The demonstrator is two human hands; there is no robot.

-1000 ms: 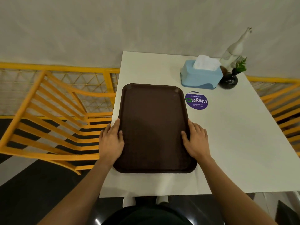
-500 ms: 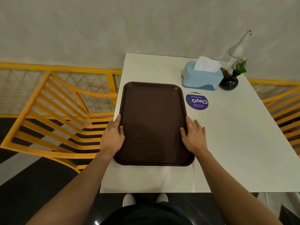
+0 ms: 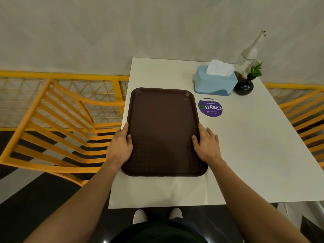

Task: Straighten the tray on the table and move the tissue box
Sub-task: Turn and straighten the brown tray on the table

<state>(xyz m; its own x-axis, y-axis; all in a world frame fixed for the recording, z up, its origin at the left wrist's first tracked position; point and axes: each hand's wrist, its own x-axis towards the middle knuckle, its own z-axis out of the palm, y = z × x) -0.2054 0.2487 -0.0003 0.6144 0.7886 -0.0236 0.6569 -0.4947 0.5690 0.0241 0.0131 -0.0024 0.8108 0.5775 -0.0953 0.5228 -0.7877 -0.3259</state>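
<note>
The tray (image 3: 164, 132) is lying flat on the table (image 3: 245, 155), on its left half, with its left long edge sitting close to the table's left edge and its near short edge set back from the near edge. It is being gripped at both long sides, about midway to the near end. The left hand (image 3: 121, 146) is being pressed against the left rim, fingers extended along the edge and thumb hooked over onto the tray surface. The right hand (image 3: 206, 146) is being laid likewise on the right rim, fingers spread on the table just beside it, thumb over the rim. Neither hand is closed into a fist; both are being held flat and partly open.

Judgement: the straightening step is in hand. The tray is best being slid, not lifted, with equal pressure from both sides, until its long edges are running parallel to the table's left edge. The left rim is being kept from overhanging.

The box (image 3: 214, 81) is standing untouched beyond the tray's far right corner, touching or just beside a dark vase (image 3: 244, 87). A round sticker (image 3: 210, 107) is lying between box and right hand.
</note>
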